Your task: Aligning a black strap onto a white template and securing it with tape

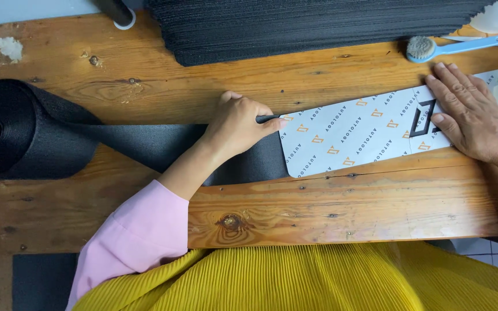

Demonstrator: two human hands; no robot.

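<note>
My left hand [237, 124], in a pink sleeve, is closed around a small dark tool whose tip touches the left end of a white card template [353, 135] with small orange marks. The template lies on a black fabric strip [145, 141] that unrolls from a large black roll [12, 132] at the left. My right hand [474, 115] lies flat on the template's right end, fingers spread, holding nothing. What kind of tool it is I cannot tell.
The wooden table [318, 201] carries a stack of cut black pieces [295, 29] at the back and a blue-handled brush [451, 46] at the back right. A white object [497, 17] sits in the far corner. Yellow pleated cloth [295, 282] covers my lap.
</note>
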